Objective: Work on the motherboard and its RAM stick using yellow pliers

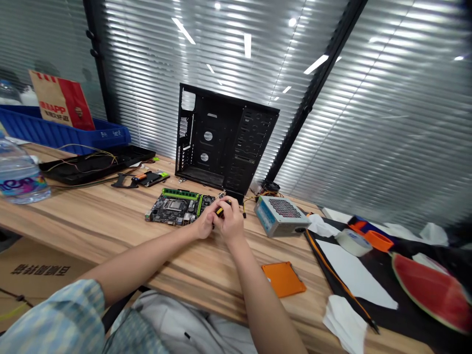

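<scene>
My left hand (pixel 205 224) and my right hand (pixel 231 220) meet just past the right end of a motherboard (pixel 173 206), their fingers closed together. Between them shows part of a small black-and-yellow object (pixel 220 212); the fingers hide most of it, so its kind is unclear. The motherboard lies flat on the wooden table, with a green memory stick (pixel 180 193) along its far edge and a bare square socket near its middle. Behind my hands a black computer case (pixel 221 142) stands upright, its open side facing me.
To the right sit a grey power supply (pixel 282 216), an orange flat drive (pixel 283 279), a tape roll (pixel 354 242) and a watermelon slice (pixel 431 290). On the left are a black panel (pixel 96 164) with wires, a blue bin (pixel 73 140) and a water bottle (pixel 22 172).
</scene>
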`<state>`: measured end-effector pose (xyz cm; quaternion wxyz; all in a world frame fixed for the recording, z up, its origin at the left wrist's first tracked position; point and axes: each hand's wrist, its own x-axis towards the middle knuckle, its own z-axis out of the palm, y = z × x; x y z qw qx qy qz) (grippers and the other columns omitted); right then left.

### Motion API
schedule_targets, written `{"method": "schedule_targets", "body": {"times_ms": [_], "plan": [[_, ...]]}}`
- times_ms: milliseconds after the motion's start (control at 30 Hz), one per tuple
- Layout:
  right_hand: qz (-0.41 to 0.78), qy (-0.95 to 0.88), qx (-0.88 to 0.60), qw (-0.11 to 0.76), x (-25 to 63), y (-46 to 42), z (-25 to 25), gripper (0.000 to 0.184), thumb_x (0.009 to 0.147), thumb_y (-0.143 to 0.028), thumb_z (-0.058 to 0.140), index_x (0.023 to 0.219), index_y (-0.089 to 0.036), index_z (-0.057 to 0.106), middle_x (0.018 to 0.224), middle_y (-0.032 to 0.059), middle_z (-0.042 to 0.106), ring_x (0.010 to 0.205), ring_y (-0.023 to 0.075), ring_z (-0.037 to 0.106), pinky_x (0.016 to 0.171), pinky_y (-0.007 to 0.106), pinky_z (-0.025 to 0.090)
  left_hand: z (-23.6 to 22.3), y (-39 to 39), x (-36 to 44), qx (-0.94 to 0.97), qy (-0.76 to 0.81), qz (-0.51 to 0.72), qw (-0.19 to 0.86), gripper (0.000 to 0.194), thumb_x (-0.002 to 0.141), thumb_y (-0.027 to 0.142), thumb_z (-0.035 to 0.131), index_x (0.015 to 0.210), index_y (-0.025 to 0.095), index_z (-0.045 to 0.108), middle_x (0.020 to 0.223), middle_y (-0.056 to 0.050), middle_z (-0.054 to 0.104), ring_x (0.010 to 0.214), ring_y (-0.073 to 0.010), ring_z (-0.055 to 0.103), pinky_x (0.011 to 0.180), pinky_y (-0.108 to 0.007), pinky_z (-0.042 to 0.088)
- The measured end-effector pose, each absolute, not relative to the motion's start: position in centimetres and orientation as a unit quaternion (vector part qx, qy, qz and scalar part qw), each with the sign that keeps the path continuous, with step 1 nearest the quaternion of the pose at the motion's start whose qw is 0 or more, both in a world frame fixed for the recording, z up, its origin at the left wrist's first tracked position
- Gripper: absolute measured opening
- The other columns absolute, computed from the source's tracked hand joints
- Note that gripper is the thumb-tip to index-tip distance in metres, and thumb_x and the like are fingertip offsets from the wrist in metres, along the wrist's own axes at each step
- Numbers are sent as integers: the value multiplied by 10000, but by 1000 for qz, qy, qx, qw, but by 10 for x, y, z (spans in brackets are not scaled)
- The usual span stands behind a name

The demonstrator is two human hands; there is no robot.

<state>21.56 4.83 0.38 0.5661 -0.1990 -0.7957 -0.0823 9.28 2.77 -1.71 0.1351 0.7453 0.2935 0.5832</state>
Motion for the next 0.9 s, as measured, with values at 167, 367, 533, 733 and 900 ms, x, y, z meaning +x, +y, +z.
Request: {"method": "schedule_targets", "body": {"times_ms": [167,367,533,733,900], "plan": [[-53,-802,-224,551,216,46,6,325,947,-437,440,1079,-195,611,1099,118,570,969,202,603,801,321,531,-11,26,95,739,296,587,151,837,881,731,105,1321,126,479,1256,-173,569,1202,-305,520,1042,-418,405],[11,-790,-263,554,209,39,12,433,948,-468,432,1288,-235,561,1267,135,489,1170,238,535,950,388,490,-9,28,95,706,328,598,189,860,861,756,99,1345,131,438,1220,-170,599,1116,-280,572,975,-399,454],[59,-795,-266,543,202,39,11,527,978,-424,377,1472,-243,361,1362,129,481,1261,212,488,1048,374,427,-12,34,91,690,363,602,171,855,875,736,88,1326,124,479,1234,-174,595,1103,-267,578,978,-382,448],[77,-795,-274,535,198,40,5,541,998,-361,325,1514,-216,252,1522,114,366,1380,201,371,1103,399,363,-19,40,84,689,407,585,134,831,899,707,99,1357,117,463,1280,-172,574,1184,-276,536,1067,-418,383],[59,-792,-283,538,196,39,2,555,996,-306,327,1526,-200,204,1544,141,320,1377,208,376,1091,415,371,-19,38,84,692,400,581,154,821,895,715,123,1394,141,431,1347,-170,535,1284,-283,467,1118,-448,332]]}}
